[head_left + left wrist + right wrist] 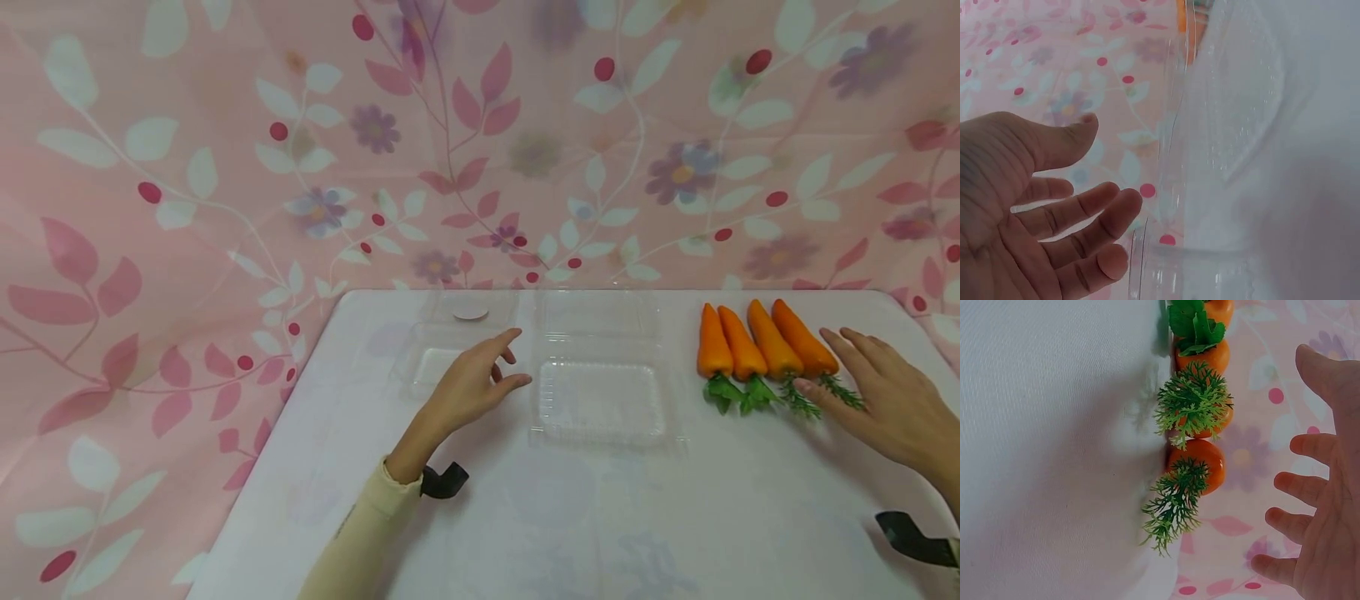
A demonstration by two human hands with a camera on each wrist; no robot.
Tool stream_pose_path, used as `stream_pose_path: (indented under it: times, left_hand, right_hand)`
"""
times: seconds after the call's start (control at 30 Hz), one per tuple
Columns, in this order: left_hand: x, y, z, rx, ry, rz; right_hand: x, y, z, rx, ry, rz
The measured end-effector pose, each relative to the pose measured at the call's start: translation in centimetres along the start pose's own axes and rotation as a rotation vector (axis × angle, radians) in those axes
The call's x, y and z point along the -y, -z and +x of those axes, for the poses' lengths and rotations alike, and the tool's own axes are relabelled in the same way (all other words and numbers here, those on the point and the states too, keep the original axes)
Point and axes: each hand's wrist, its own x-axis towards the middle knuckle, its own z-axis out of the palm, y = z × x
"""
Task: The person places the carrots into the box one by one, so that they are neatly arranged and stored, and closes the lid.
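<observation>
My left hand [472,379] hovers with relaxed fingers between two open clear plastic clamshell boxes, holding nothing. The larger box [602,402] lies just right of its fingertips, lid folded back toward the wall. Partly behind the hand is the smaller box [429,367], its lid also raised at the back. At the right, several orange carrots [772,337] lie side by side, tips toward the wall and green tops toward me. My right hand [885,404] is spread beside the rightmost carrot. In the right wrist view, its fingers [1300,487] are apart from the leafy tops [1194,400].
A white-covered table [570,517] carries everything. Its far edge meets a pink floral cloth [480,150] that hangs behind and to the left. A pale oval label [470,315] shows at the smaller box's lid. Black straps [444,481] sit on both wrists.
</observation>
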Motion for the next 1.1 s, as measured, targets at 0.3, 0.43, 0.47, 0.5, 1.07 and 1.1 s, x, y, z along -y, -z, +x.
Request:
stream_pose_path:
  times: [0.3, 0.43, 0.47, 0.5, 1.07, 1.1]
  left_hand:
    - [-0.9, -0.5, 0.3, 0.039, 0.078, -0.087]
    - [-1.1, -0.8, 0.3, 0.059, 0.137, -0.121]
    - [-1.1, -0.9, 0.3, 0.065, 0.155, -0.129]
    - [-1.2, -1.1, 0.3, 0.071, 0.174, -0.133]
    - [-1.7, -3.1, 0.3, 0.098, 0.269, -0.220]
    - [-1.7, -3.2, 0.3, 0.098, 0.264, -0.224]
  right_hand:
    - [0.1, 0.1, -0.1, -0.004, 0.014, -0.016]
    - [0.1, 0.0, -0.1, 0.002, 0.006, -0.014]
    - [0.1, 0.0, -0.1, 0.002, 0.003, -0.014]
    - [0.1, -0.1, -0.1, 0.002, 0.001, -0.015]
    - [0.1, -0.3, -0.1, 0.011, -0.003, -0.015]
    - [0.1, -0.3, -0.1, 0.012, -0.006, -0.014]
